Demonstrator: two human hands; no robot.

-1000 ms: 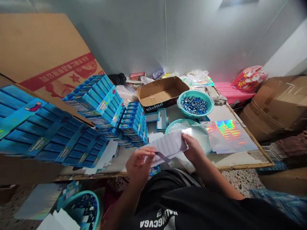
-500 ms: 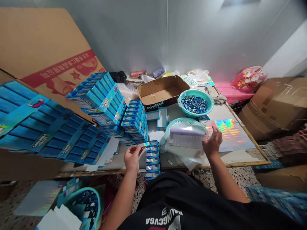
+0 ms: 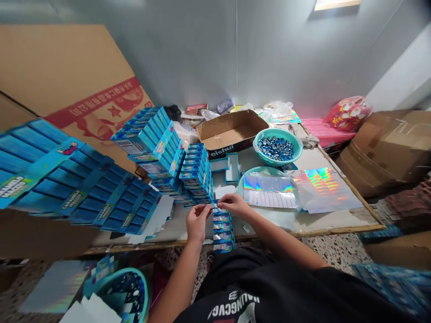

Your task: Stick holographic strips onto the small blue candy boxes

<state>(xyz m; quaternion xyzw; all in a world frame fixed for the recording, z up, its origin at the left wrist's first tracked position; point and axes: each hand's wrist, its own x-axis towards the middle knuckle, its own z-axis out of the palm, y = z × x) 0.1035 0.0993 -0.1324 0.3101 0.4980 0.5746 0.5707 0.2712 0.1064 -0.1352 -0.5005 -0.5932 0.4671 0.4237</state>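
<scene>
My left hand (image 3: 197,223) is closed in a pinch on one end of a small shiny holographic sticker strip (image 3: 214,205). My right hand (image 3: 235,205) reaches in from the right, its fingertips pinched at the strip's other end. Both hands meet over the far end of a row of small blue boxes (image 3: 223,227), which carry shiny strips on top and run toward my body. Just right of the row, a sheet of holographic strips (image 3: 269,191) lies on a plastic-covered turquoise basin (image 3: 245,174).
Stacked blue boxes (image 3: 197,168) and large blue display packs (image 3: 81,179) stand on the left. A turquoise bowl (image 3: 257,152) holds many small blue-silver pieces. Behind are an open carton (image 3: 232,128) and shallow trays (image 3: 232,168). A holographic sheet (image 3: 332,193) lies right.
My right hand has moved left from the sticker sheet to meet my left hand at the boxes. The left hand keeps its pinch on the strip. The view has shifted slightly.
</scene>
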